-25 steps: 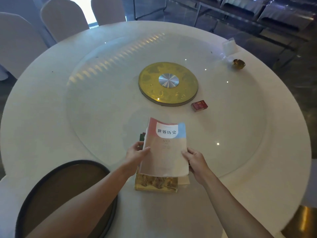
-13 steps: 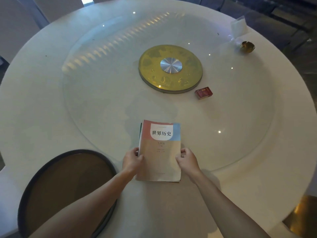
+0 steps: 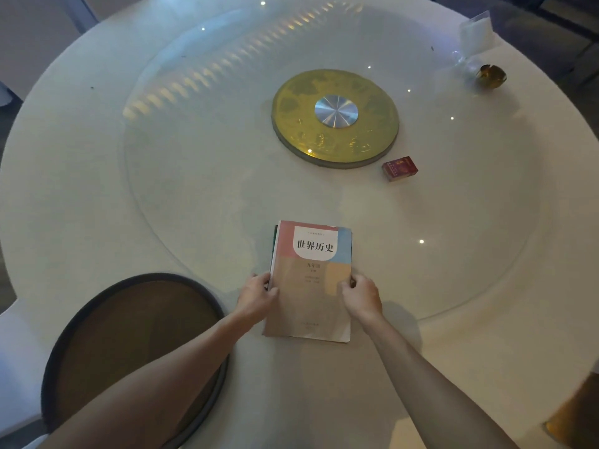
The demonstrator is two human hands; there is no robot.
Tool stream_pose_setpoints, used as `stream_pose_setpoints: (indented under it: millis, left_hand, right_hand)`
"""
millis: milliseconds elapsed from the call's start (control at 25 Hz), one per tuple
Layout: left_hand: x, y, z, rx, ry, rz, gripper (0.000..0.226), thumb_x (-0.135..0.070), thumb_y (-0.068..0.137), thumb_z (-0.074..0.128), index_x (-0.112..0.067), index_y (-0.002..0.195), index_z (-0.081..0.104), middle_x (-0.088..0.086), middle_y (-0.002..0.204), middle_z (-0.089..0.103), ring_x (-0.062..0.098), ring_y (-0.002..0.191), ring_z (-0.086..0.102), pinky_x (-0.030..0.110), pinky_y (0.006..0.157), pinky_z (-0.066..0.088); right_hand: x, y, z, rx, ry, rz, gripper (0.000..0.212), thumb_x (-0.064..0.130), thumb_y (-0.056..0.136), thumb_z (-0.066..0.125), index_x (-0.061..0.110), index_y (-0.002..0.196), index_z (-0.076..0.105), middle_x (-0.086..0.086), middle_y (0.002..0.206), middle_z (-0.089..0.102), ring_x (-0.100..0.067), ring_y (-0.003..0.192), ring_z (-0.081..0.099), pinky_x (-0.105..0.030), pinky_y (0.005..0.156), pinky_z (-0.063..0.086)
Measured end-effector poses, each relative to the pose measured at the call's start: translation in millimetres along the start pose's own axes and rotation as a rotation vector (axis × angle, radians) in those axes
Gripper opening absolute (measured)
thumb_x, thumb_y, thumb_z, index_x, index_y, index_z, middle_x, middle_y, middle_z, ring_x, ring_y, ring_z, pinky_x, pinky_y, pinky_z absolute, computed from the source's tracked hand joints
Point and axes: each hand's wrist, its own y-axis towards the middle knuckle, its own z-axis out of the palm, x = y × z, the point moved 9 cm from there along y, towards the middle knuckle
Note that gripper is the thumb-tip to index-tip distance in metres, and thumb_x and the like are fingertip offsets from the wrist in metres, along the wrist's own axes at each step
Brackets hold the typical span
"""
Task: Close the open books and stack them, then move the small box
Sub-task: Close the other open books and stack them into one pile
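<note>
A closed book with a pink, blue and tan cover (image 3: pixel 311 277) lies flat on top of a stack near the table's front. Only a thin green and white edge of the books beneath shows along its left side. My left hand (image 3: pixel 257 294) grips the stack's left edge and my right hand (image 3: pixel 361 296) grips its right edge, thumbs on the cover. The small red box (image 3: pixel 399 168) lies apart on the glass, beyond and to the right of the books, next to the gold disc.
A round white table (image 3: pixel 81 196) carries a glass turntable with a gold centre disc (image 3: pixel 335 118). A dark round tray (image 3: pixel 136 348) sits at the front left. A small brown dish (image 3: pixel 491 76) and a clear card holder (image 3: pixel 476 32) stand at the far right.
The top book, held tilted above the stack a second ago, now lies flat and squared on it. Both hands have slid to the stack's side edges.
</note>
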Motion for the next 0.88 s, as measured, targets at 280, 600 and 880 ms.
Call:
stream_pose_setpoints:
  millis: [280,600,880]
  left_hand:
    - [6,4,-7,0.065,-0.01,0.003,0.033,-0.019,0.101,0.049,-0.019,0.124,0.072,0.002,0.122,0.069,0.022,0.111,0.067,0.033,0.089,0.053]
    - [14,-9,-1,0.1,-0.453,-0.154,0.036,-0.005,0.089,0.056,-0.033,0.083,0.076,-0.022,0.079,0.078,0.006,0.091,0.07,0.019,0.069,0.052]
    - [14,-13,14,0.099,-0.425,-0.237,0.024,-0.003,0.088,0.054,-0.003,0.103,0.072,0.008,0.093,0.074,0.016,0.075,0.063,0.024,0.057,0.044]
  right_hand:
    - [4,-3,8,0.028,0.024,-0.089,0.009,0.012,0.098,0.051,0.008,0.099,0.059,-0.007,0.106,0.063,-0.029,0.095,0.059,-0.037,0.076,0.045]
    - [-5,-12,10,0.052,0.308,-0.059,0.033,-0.002,0.09,0.055,0.013,0.11,0.075,-0.01,0.111,0.075,-0.032,0.104,0.071,-0.053,0.091,0.061]
    - [-23,-9,9,-0.058,0.223,0.065,0.03,0.011,0.095,0.056,0.012,0.066,0.046,-0.009,0.063,0.045,-0.024,0.063,0.039,-0.035,0.058,0.027]
